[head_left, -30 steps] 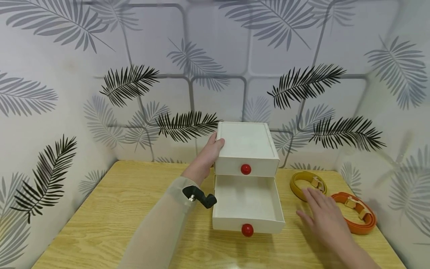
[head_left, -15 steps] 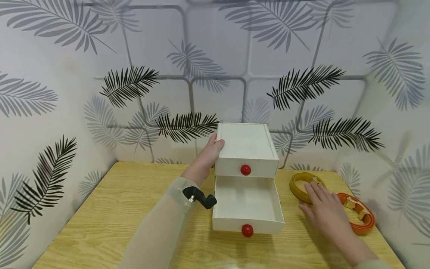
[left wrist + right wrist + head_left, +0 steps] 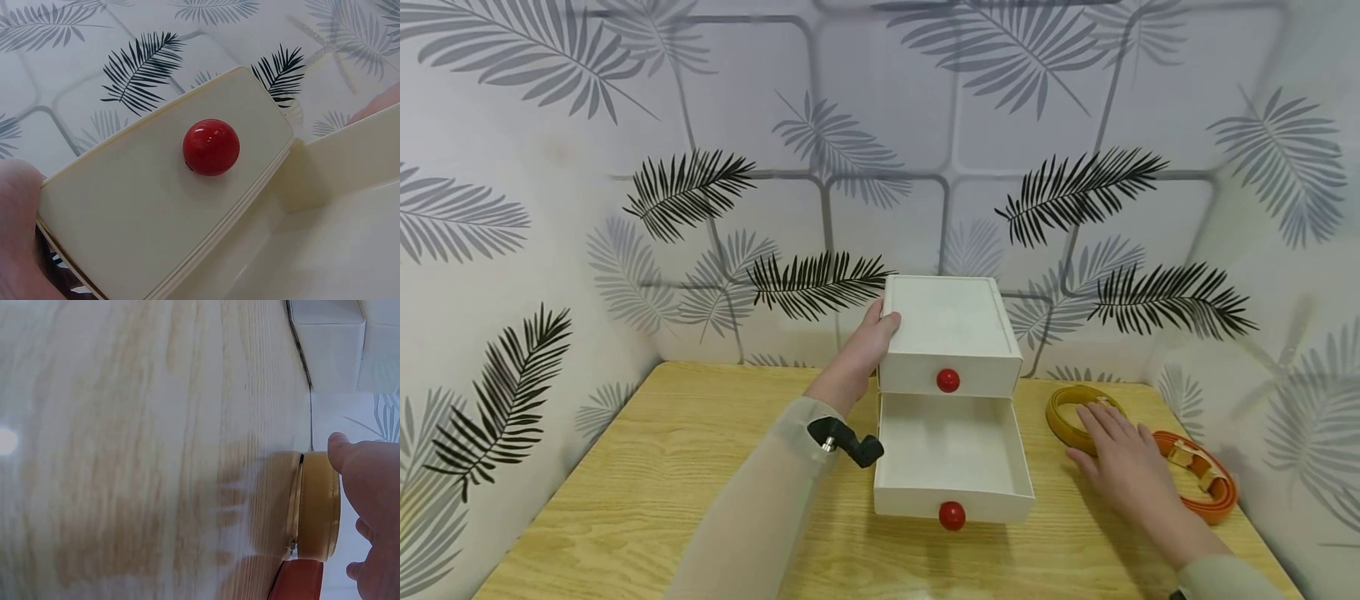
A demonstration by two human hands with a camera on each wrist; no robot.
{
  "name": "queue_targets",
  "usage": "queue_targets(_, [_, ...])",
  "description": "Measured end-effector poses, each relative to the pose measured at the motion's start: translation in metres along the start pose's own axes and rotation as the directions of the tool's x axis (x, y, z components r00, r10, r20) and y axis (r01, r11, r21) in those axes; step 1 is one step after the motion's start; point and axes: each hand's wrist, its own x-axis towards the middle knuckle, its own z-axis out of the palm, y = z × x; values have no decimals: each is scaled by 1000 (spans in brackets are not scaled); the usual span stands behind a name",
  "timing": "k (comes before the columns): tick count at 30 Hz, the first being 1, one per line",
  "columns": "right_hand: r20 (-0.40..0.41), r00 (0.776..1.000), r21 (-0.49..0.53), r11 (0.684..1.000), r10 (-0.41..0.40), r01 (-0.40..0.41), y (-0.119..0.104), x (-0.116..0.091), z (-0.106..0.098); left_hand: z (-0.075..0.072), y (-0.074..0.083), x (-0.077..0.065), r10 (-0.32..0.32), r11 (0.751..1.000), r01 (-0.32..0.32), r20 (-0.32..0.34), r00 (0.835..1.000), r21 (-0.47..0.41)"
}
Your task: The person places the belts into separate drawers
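Note:
A white two-drawer box (image 3: 951,317) with red ball knobs stands on the table. Its upper drawer is closed, and its lower drawer (image 3: 917,500) is pulled out with nothing inside. My left hand (image 3: 859,354) grips the box's left side, thumb over the top edge; the other fingers are mostly hidden. My right hand (image 3: 1127,467), fingers spread, is over a coiled mustard-yellow belt (image 3: 1063,429) with a gold buckle. In the right wrist view its fingers are just beside the yellow belt (image 3: 319,506); contact is unclear. A coiled orange belt (image 3: 1223,498) lies to the right, partly behind this hand.
The wooden table (image 3: 647,475) ends at a leaf-patterned wall (image 3: 880,100) behind and on both sides. A black mount (image 3: 846,437) is strapped on the left wrist over the sleeve. The pulled-out drawer juts toward the front.
My right hand has moved slightly forward and lower over the yellow belt, and more of its sleeve shows. The left hand and the drawer box have stayed put.

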Motion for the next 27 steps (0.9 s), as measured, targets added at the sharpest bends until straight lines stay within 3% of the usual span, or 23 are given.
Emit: queue_targets(27, [57,998,38,999,-25,23,24,5,15,1,0,0,20,1000,-20,-4,1000,8])
